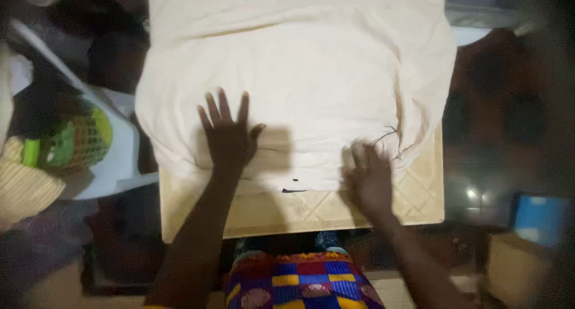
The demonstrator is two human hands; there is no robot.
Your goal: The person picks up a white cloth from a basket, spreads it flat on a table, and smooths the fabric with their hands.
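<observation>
Left hand point(229, 135) lies flat, fingers spread, arm reaching far; right hand point(370, 180) nearer, blurred, fingers loosely bent, palm down

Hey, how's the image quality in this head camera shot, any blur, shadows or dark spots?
Head view: the right hand is smeared by motion blur, while the left hand lies flat and fairly sharp on the cream cloth; both hands throw soft shadows to their right on the cloth; the centre is brightly lit but the edges and corners fall off dark and hazy, so the green basket at left looks soft.
</observation>
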